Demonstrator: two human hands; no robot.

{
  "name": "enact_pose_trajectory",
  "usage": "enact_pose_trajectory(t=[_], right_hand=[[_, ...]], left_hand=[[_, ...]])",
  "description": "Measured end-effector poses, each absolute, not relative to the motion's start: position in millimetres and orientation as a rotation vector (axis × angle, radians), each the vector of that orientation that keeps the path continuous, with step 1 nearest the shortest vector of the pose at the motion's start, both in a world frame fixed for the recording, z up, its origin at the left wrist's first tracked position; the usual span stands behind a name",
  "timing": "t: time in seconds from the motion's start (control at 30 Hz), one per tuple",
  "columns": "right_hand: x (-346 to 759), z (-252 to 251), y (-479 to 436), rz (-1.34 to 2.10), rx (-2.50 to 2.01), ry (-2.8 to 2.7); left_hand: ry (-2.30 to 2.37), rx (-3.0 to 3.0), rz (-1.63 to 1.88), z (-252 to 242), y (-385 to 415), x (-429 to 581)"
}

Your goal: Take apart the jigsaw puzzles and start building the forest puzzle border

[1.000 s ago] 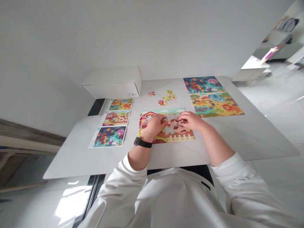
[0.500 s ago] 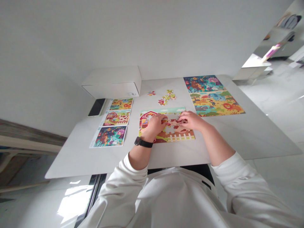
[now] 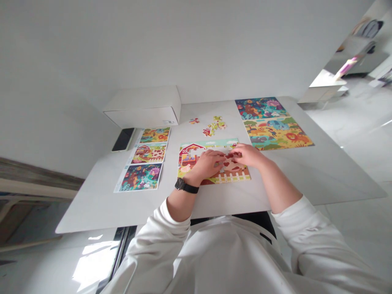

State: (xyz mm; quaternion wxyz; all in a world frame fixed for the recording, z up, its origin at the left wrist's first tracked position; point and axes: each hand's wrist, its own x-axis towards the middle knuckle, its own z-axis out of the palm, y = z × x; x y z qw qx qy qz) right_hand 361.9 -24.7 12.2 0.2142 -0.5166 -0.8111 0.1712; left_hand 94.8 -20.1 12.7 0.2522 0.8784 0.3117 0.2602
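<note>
A partly built farm puzzle point(image 3: 190, 157) with a red barn and a white fence lies on the white table point(image 3: 101, 204) in front of me. My left hand point(image 3: 208, 163), with a black watch on its wrist, lies flat over the puzzle's middle with its fingers stretched forward. My right hand point(image 3: 248, 155) rests on the puzzle's right part. Its fingertips are pinched on a reddish-brown puzzle piece point(image 3: 230, 155) close to the left hand's fingertips. Several loose pieces point(image 3: 214, 125) lie just beyond the puzzle.
Two finished colourful puzzles point(image 3: 271, 122) lie at the right back. Three picture sheets point(image 3: 147, 157) lie in a column at the left, with a black phone point(image 3: 123, 139) beside them. A white box point(image 3: 143, 105) stands against the wall.
My left hand has slid from the barn at the puzzle's left to its middle, and the barn now shows. The right hand has hardly moved.
</note>
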Motion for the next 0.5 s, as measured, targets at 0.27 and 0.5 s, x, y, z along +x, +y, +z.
enact_pose_trajectory(t=[0.27,0.5], right_hand=[[358.5,7.5,-23.5,0.455,-1.483,-2.245],[355.9,8.5,-24.4,0.437,-1.486,-2.257]], left_hand=[[0.921,2.469,0.581,13.7,-22.7,95.2],[0.938,2.47,0.588,15.2,-23.9,96.9]])
